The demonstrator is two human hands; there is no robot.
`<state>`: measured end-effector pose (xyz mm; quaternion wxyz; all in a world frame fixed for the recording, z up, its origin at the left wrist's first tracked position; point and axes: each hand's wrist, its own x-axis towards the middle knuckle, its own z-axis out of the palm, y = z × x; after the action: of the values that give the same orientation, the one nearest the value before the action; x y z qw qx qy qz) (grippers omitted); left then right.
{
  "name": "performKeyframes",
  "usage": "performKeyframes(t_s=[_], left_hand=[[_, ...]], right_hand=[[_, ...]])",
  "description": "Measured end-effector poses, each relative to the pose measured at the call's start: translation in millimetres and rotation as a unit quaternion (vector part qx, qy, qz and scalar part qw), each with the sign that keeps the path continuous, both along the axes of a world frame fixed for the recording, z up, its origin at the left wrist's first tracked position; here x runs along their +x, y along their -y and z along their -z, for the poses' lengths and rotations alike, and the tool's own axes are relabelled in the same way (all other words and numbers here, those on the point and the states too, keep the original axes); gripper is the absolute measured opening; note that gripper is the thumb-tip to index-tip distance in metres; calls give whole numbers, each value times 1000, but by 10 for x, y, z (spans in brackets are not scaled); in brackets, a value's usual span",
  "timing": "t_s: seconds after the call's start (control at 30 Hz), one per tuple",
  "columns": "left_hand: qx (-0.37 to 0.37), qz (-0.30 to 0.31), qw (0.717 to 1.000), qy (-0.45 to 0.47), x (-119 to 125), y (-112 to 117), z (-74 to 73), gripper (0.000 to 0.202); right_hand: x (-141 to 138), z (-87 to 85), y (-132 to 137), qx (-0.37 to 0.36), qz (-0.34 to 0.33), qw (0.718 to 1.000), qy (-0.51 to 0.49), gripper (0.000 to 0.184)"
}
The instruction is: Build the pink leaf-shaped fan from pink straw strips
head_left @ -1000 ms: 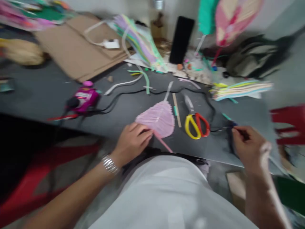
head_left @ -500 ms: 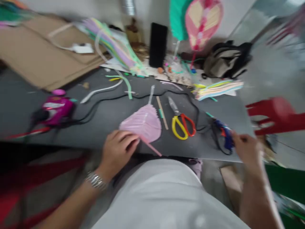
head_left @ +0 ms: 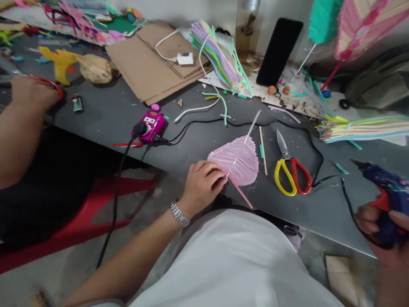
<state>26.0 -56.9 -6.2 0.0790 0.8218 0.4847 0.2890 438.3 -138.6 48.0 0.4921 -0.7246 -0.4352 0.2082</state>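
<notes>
My left hand [head_left: 201, 187], with a metal watch on its wrist, pinches the end of a pink pipe cleaner [head_left: 243, 197] at the lower edge of a ribbed, light pink leaf shape [head_left: 251, 164]. The leaf lies flat on the grey table, a thin pale stem running up its middle. At the right edge of the view, my right hand [head_left: 372, 221] grips a dark blue glue gun [head_left: 385, 185], raised, its nozzle pointing left. Between the hands lie scissors [head_left: 292, 170] with yellow and red handles and a thin wooden stick [head_left: 263, 151].
A magenta power socket [head_left: 151, 126] with black cables stands left, near cardboard sheets [head_left: 153, 70]. Bundled pipe cleaners [head_left: 220, 57] and a leaning black phone [head_left: 279, 51] are at the back. At far left, another person's hand [head_left: 35, 94] holds red-handled scissors.
My right hand has lifted the glue gun off the table. The view has swung left, bringing the other person's arm into sight. My left hand stays at the leaf's edge.
</notes>
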Motion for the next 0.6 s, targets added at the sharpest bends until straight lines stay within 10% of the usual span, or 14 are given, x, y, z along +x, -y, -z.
performKeyframes(t_s=[0.2, 0.6], left_hand=[[20, 43, 998, -31, -37, -32, -18, 11], [45, 59, 997, -4, 5, -2, 61, 5]], right_hand=[[-1068, -193, -78, -34, -69, 984, -162, 22], [-1389, 127, -272, -150, -368, 915, 70, 18]])
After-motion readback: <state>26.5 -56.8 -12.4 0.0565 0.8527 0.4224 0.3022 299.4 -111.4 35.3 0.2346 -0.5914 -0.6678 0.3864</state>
